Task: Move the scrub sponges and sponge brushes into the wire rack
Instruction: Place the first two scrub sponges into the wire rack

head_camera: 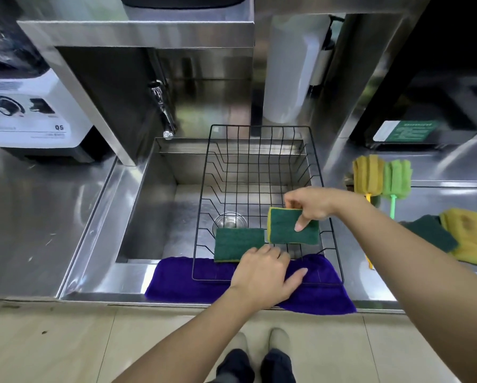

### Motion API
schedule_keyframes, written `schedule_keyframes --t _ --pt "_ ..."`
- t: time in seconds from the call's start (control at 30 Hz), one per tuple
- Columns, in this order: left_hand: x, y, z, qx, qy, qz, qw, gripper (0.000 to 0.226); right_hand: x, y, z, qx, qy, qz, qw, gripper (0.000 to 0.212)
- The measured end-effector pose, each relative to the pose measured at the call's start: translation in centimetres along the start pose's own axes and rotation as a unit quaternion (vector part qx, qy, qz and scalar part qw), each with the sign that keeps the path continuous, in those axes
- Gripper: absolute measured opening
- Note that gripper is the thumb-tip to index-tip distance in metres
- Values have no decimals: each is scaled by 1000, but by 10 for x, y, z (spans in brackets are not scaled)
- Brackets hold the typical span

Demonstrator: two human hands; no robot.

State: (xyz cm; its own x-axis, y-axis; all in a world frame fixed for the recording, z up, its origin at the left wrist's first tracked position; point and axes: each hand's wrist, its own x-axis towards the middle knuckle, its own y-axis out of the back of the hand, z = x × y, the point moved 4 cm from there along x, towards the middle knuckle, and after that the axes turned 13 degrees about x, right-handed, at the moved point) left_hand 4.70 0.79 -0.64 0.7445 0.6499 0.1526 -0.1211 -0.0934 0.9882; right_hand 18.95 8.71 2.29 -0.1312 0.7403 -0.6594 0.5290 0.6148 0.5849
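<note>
While the right hand (313, 204) pinches a green-and-yellow scrub sponge (294, 226) by its top edge, thumb behind and index finger pressed on the green face, that sponge hangs just inside the black wire rack (259, 139), low over the rack floor. Holding it by the edge seems meant to leave the fingers free to let it drop flat. Just left of those fingers, a second scrub sponge (238, 244) lies green side up on the rack floor. The left hand (265, 275) rests at the rack's near rim, fingertips touching this sponge's near corner, thumb spread out over a purple cloth (182, 280); it appears to be steadying or nudging the sponge, with no closed grip. The rack sits across a steel sink (149, 203), its near end on the cloth, which likely cushions it.

Well to the right of the right hand, on the counter, wait two sponge brushes, one yellow (368, 175) and one green (397, 179), and two more scrub sponges (453, 236), overlapping.
</note>
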Motion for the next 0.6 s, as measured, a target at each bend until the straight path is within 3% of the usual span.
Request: schedule_keyframes --t 0.17,0.43,0.6 --pt "0 0 0 2 7 -7 1000 53 13 -14 -8 -74 -18 -40 996 24" --pt "1 -3 1 6 9 -3 1000 50 14 -23 0 -1 25 -23 999 28" --pt "0 -3 2 10 10 15 1000 45 18 -30 1 -30 -4 -55 998 34"
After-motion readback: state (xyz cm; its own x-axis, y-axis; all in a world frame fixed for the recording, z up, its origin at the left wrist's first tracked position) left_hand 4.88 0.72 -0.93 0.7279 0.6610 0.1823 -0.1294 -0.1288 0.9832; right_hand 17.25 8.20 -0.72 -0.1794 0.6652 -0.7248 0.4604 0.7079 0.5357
